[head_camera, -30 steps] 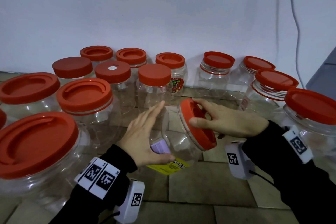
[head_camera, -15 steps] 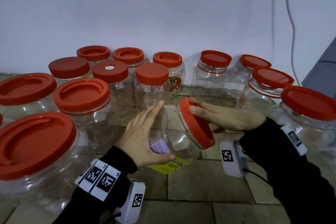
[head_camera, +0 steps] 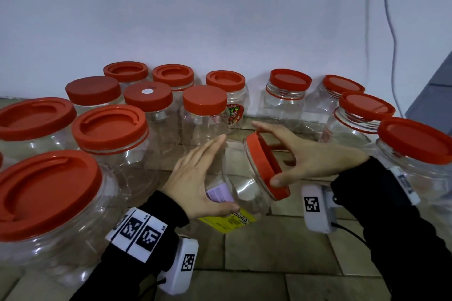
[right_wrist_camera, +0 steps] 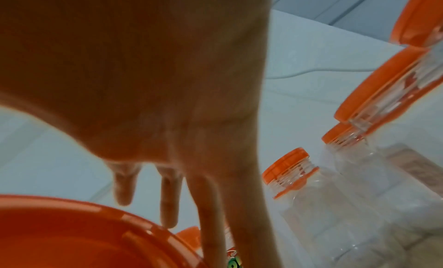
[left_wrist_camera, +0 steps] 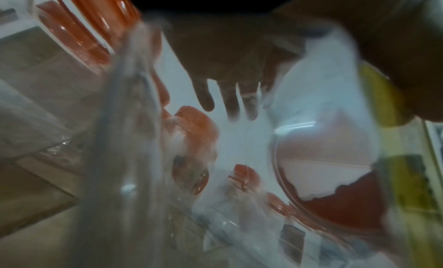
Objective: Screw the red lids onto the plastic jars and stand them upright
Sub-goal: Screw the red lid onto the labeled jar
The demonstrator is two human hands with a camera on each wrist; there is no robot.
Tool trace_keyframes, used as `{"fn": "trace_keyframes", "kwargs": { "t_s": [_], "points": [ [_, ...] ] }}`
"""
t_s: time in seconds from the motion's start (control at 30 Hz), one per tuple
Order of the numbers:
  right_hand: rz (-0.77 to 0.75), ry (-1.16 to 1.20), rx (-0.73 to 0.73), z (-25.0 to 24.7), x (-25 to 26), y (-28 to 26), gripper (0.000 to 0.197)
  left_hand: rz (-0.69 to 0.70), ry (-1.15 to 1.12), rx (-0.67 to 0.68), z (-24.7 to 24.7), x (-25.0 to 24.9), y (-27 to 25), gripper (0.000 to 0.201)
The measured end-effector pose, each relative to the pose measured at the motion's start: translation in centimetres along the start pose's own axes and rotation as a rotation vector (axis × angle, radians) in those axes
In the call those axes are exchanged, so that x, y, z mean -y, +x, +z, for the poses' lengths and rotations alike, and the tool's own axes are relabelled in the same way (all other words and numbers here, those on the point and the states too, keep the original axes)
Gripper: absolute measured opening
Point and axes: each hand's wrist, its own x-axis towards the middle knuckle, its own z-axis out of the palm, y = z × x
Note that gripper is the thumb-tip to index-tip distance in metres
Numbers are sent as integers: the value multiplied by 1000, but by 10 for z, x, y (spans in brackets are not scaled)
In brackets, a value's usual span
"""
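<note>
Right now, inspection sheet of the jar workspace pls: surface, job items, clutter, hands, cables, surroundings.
Surface: tiled tabletop, dry as far as the head view shows.
Job's things: tilted clear jar with yellow label, its red lid on the mouth; whether fully screwed cannot be told. Capped jars stand upright left, behind and right.
Clutter: nothing seen.
Hands: left hand holds the tilted jar's body, thumb beneath, fingers straight. Right hand has its grip on the lid rim, thumb and fingers curled round it.
Cables: thin cable hangs down the wall at right; black lead runs from the right wrist camera.
Surroundings: plain white wall; grey object at far right.
</note>
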Motion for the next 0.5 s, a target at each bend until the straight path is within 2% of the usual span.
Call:
{"fn": "trace_keyframes", "kwargs": {
  "t_s": [0.07,0.13,0.2,0.23,0.33,0.37,0.43,0.5],
  "points": [
    [13,-44,-17,0,-2,0,89,6,0,-1,0,0,-1,112],
    [97,-38,-75,5,1,4,82,9,4,1,2,-1,-2,113],
    [202,-32,-92,8,3,7,92,15,3,-7,2,0,-1,113],
    [190,-33,-93,8,1,8,97,18,0,-12,3,1,-1,112],
    [-43,40,-92,3,-7,2,100,21,-16,-34,2,2,-1,111],
    [-78,46,-75,1,-7,-1,99,19,-21,-39,2,2,-2,111],
    [-89,-22,-52,3,-10,-2,96,20,-18,-42,2,0,-2,111],
    [-42,-84,-125,9,-9,3,88,19,-4,-36,4,-1,-2,112]
  ]
}}
